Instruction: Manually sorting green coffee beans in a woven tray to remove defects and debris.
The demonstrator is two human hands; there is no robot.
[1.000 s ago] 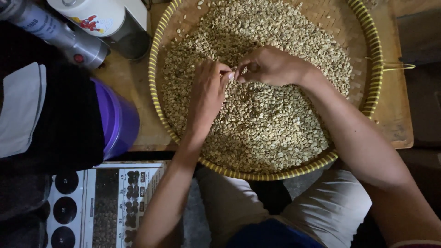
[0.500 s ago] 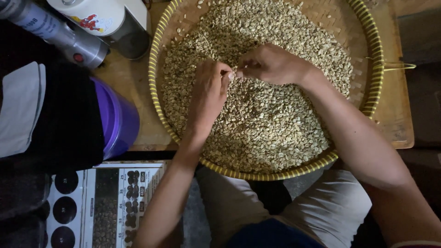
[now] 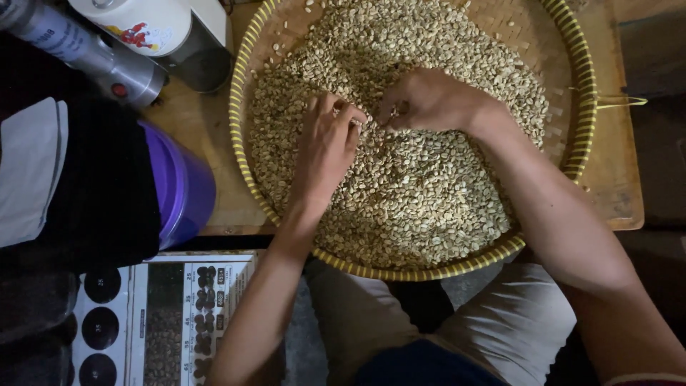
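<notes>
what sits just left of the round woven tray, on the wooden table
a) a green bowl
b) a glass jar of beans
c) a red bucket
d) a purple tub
d: a purple tub stands on the wooden table beside the yellow-rimmed woven tray, while the left hand and right hand rest on the pale beans inside the tray.
</notes>
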